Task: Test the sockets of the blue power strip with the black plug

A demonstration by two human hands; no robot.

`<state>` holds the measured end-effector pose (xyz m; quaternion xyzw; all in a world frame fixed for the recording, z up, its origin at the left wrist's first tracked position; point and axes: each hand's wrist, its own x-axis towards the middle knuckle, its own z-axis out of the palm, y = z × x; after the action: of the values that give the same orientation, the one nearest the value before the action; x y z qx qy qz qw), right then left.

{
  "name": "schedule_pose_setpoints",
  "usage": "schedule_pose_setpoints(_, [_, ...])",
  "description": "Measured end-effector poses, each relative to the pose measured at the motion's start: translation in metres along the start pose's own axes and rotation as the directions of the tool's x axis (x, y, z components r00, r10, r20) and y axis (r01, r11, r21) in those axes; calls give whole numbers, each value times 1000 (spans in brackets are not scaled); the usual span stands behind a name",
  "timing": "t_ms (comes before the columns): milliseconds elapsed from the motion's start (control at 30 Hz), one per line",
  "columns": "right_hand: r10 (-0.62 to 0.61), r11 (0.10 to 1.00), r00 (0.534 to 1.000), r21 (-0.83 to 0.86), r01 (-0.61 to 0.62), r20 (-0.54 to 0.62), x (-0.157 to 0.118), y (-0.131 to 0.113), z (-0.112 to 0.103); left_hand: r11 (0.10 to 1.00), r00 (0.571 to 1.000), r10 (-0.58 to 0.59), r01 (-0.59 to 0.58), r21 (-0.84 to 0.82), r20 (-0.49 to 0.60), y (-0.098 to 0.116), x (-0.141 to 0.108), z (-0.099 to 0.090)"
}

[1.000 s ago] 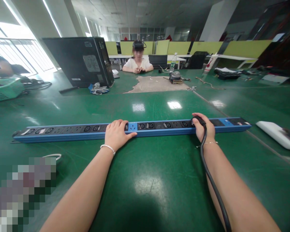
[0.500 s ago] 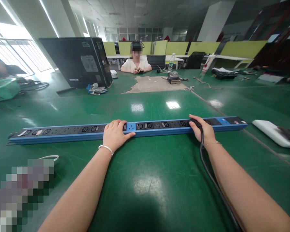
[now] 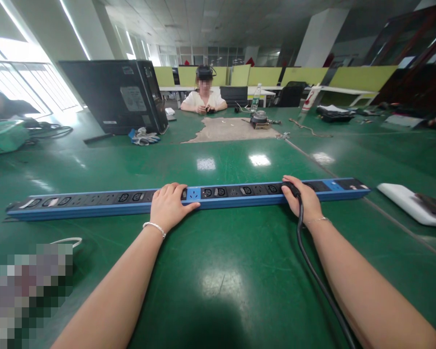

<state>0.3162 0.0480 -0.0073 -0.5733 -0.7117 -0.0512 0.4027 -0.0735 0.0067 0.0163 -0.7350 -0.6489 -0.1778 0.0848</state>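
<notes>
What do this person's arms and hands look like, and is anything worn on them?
The left arm and right arm show no sleeves, and there are no gloves. The left hand has a pale, textured bracelet at its wrist. The right hand has a thinner band, too small to make out in detail.

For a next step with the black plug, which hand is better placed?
Likely the right hand: it holds the black plug at the power strip. The left hand rests on the strip, away from the plug.
</notes>
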Motion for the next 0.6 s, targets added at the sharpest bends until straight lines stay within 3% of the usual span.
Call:
schedule_pose_setpoints(33, [46, 999, 998, 28, -45, -36, 1, 0, 0, 1000, 1000, -2, 2, -3, 2, 0, 0, 0])
schedule_pose_setpoints(100, [168, 982, 961, 121, -143, -221, 4, 1, -3, 1000, 1000, -6, 6, -9, 6, 0, 1, 0])
schedule_pose_setpoints(167, [272, 954, 854, 239, -179, -444, 7, 8, -10, 1000, 1000, -9, 9, -12, 6, 0, 1, 1])
schedule_pose_setpoints(200, [298, 945, 806, 278, -173, -511, 9, 15, -15, 1000, 1000, -10, 10, -10, 4, 0, 1, 1])
schedule_pose_setpoints(233, [308, 942, 787, 290, -171, -535, 9, 23, -20, 1000, 1000, -12, 12, -6, 0, 0, 1, 1])
schedule_pose_setpoints(400, [388, 919, 826, 236, -315, -408, 3, 70, -40, 1000, 1000, -12, 12, 20, -9, 0, 0, 1])
schedule_pose_setpoints(600, [428, 900, 851, 231, -370, -305, 2, 83, -38, 999, 1000, -18, 17, 32, 12, 0, 0, 0])
